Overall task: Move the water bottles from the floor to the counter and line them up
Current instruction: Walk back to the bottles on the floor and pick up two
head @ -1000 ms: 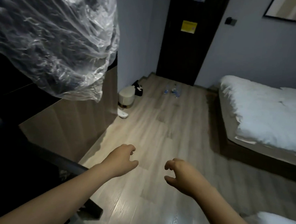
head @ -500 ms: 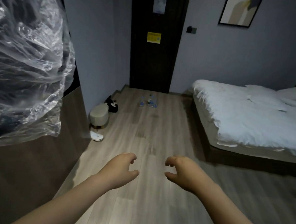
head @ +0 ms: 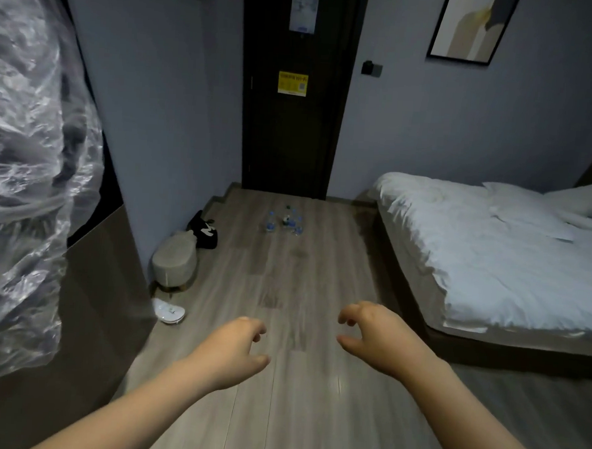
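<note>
While nothing is held, the scene reads so:
Left hand (head: 228,353): empty, fingers loosely curled apart.
Right hand (head: 374,338): empty, likewise half-curled.
Water bottles (head: 285,221): clustered upright on the floor (head: 313,397), well ahead, near the door (head: 292,128).
Handling: probably light if small, smooth plastic, squashy; grasp mid-body.
Counter: not identifiable.

Head-height view down the floor (head: 282,326)
</note>
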The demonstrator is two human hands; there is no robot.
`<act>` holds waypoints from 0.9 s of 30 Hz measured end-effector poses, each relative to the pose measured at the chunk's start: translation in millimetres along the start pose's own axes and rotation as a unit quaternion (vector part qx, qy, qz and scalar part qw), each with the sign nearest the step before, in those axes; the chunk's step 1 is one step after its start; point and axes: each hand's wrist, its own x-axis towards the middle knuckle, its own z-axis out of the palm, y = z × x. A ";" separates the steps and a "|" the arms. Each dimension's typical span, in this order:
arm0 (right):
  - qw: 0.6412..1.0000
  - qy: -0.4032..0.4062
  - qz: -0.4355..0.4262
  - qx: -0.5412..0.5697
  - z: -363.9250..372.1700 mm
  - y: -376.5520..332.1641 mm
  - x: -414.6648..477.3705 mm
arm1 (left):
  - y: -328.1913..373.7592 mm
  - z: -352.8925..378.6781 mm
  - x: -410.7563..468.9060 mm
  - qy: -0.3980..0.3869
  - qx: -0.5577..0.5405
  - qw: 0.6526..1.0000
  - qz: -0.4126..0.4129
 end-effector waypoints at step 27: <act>1.000 -0.017 -0.015 0.005 -41.6 120.7 456.1 | -92.2 -105.5 463.5 0.023 0.009 1.000 -0.007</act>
